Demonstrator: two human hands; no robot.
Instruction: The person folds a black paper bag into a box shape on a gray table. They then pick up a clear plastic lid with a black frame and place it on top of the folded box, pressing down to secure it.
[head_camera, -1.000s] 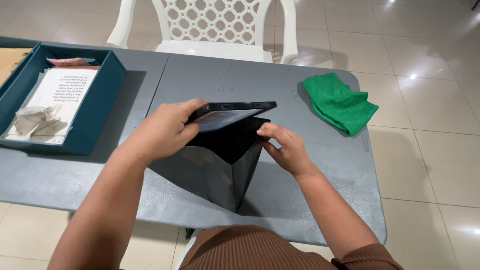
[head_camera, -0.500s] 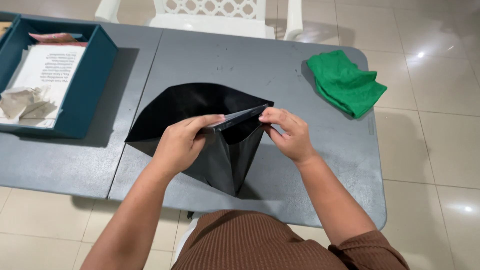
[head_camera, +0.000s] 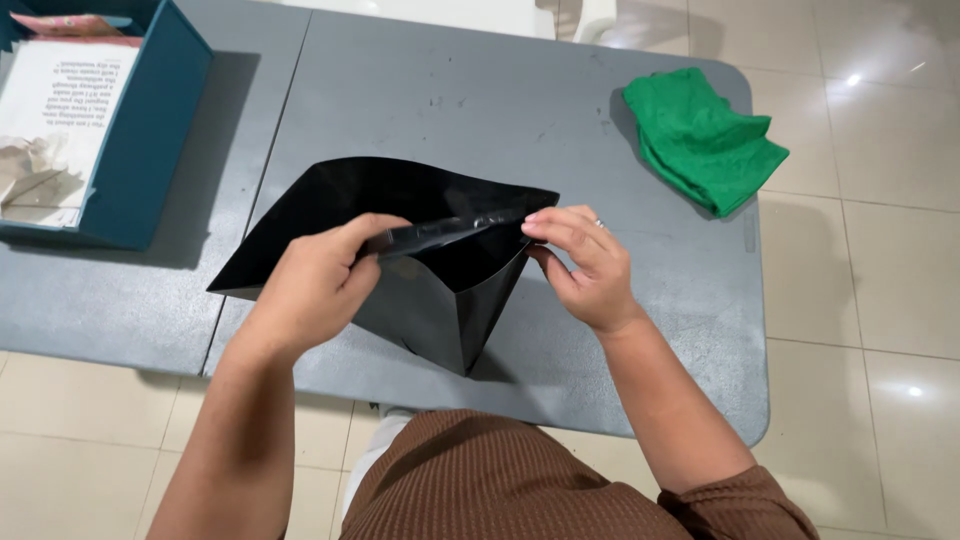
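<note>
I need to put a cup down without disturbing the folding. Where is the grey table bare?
Bare grey tabletop lies between the teal box and the crumpled green cloth, above the black glossy sheet. A smaller patch sits below the cloth, beside the right hand. The middle is crowded: left hand and right hand both grip the sheet.

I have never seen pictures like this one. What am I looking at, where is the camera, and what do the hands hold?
The camera sits on a person's head and looks down at their own two bare hands; there is no machine. The left hand and the right hand both grip a folded black sheet above a grey table. A green cloth lies at the table's far right. At the far left stands a blue box holding printed paper.
</note>
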